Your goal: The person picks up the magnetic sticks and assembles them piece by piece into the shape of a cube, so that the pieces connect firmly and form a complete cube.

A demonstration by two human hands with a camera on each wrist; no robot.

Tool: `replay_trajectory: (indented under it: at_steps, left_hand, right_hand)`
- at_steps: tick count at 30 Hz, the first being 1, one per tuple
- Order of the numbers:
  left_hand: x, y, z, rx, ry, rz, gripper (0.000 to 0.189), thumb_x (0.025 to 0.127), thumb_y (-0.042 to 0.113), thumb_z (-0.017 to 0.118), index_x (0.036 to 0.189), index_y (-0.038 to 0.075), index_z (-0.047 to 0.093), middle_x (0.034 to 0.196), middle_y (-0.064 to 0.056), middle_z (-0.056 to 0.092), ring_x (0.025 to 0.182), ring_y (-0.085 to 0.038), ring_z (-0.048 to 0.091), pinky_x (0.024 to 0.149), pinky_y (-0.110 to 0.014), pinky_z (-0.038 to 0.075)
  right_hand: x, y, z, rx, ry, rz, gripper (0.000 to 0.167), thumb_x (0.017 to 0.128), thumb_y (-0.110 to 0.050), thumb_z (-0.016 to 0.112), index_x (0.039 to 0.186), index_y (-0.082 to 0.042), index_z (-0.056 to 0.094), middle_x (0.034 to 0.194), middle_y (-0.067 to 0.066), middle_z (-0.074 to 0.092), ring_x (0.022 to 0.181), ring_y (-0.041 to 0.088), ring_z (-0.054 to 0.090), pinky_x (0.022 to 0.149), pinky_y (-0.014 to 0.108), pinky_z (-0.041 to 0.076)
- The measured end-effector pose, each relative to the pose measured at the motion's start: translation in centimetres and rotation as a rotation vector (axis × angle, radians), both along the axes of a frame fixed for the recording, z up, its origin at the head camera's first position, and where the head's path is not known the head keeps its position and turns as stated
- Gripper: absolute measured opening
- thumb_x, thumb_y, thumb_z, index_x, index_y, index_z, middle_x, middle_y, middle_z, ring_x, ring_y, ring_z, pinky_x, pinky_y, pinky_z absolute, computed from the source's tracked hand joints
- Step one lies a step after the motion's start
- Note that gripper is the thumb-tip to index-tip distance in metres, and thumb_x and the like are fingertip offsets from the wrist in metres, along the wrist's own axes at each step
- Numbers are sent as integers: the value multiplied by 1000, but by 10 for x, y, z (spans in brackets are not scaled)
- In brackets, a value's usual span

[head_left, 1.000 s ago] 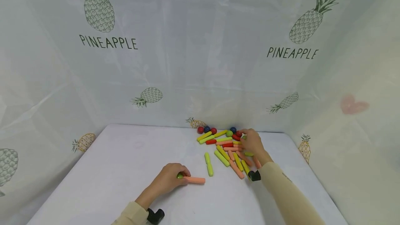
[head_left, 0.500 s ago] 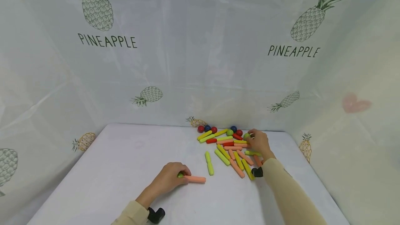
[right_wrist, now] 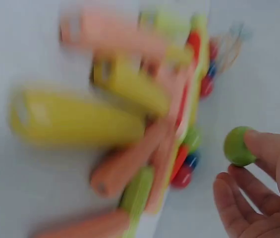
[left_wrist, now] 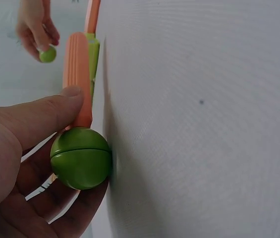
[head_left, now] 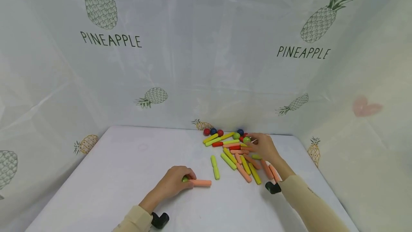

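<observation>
My left hand (head_left: 177,180) holds an orange stick (head_left: 202,183) low over the white table, its thumb pressed along the stick. A grooved green ball (left_wrist: 80,158) sits at the stick's near end, with fingers curled beneath it. At the back right, my right hand (head_left: 262,148) pinches another green ball (right_wrist: 236,146) between thumb and fingertips, raised above the loose pieces. In the head view this ball overlaps the red pieces behind it. A lone light green stick (head_left: 215,167) lies between the left hand and the pile.
Yellow, orange, green and red sticks lie in a loose pile (head_left: 244,165) under the right forearm. Behind them, near the back curtain, stand a red ball (head_left: 206,132), a blue ball (head_left: 213,131) and several others. Black wrist cameras (head_left: 160,220) jut out below the sleeves.
The right hand has taken hold of the green ball at the pile's back right and lifted it, moving it slightly left. The left hand keeps its hold and place.
</observation>
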State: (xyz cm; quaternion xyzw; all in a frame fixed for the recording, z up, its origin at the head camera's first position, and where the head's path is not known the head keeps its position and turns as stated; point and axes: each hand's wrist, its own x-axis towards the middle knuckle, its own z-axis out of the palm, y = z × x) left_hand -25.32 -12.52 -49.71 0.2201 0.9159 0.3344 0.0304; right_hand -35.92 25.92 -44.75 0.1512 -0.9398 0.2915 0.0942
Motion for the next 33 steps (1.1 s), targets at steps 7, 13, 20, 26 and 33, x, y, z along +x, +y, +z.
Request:
replay_trajectory:
  at_steps: [7,13,20,26,33]
  left_hand:
    - [-2,-1,-1,-11,14,1,14,91,23,86,101,27,77,91,20,66,84,-4,57,82,-33,51]
    - [-2,0,-2,-14,5,2,14,91,24,86,102,26,77,89,19,65,83,-4,57,80,-32,51]
    - [2,0,0,-8,4,9,14,91,24,86,101,27,77,89,19,65,85,-5,58,83,-35,51]
    - [3,0,0,1,25,-2,15,90,23,87,100,27,77,89,19,65,86,-5,58,83,-35,51]
    - [4,1,1,1,33,-7,14,90,21,87,100,26,77,89,19,66,87,-5,60,85,-35,52]
  right_hand:
    - [56,-30,-9,-12,-47,92,32,94,-14,83,124,-6,75,106,-1,76,89,13,70,77,25,60]
    - [83,-47,-22,-13,-63,147,27,92,-15,85,118,-10,77,97,-7,72,84,7,65,75,22,58]
    - [99,-62,-37,-83,-98,246,25,91,-16,86,112,-10,75,98,-6,73,83,5,65,74,24,59]
    - [106,-76,-45,-90,-143,273,23,92,-20,86,112,-13,76,96,-8,72,82,3,63,74,22,58]
    - [110,-89,-48,-123,-168,295,22,93,-20,85,111,-13,76,96,-7,73,81,3,65,73,22,58]
